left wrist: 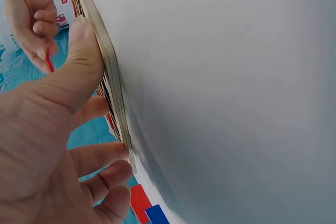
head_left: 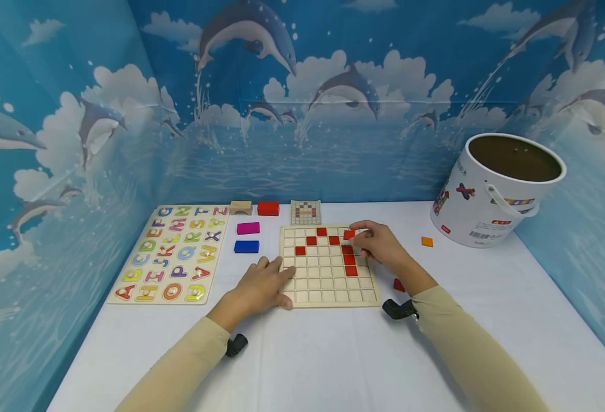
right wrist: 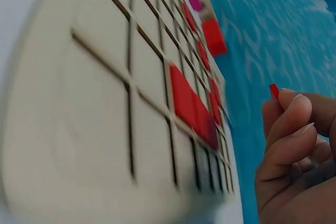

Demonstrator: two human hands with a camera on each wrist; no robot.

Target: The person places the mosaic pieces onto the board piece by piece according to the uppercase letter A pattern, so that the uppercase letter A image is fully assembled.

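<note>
A small red tile (head_left: 349,234) is pinched in the right hand (head_left: 382,246) over the grid board (head_left: 328,286), at its 1 o'clock corner. The board's 9 o'clock edge is pressed by the flat, open left hand (head_left: 261,286) (nothing is held). If the tile is tilted, it could miss its square.

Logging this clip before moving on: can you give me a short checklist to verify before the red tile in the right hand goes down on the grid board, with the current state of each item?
1. Right hand pinches a red tile: ok, the tile shows at the fingertips in the head and right wrist views.
2. Left hand steadies the grid board: ok, fingers rest on its left edge.
3. Board lies flat on the table: ok.
4. Cell under the tile is free: cannot tell, the hand hides it.
5. Pattern card is visible behind the board: ok.
6. Spare tile at hand: ok, a red piece lies by the right wrist.
</note>
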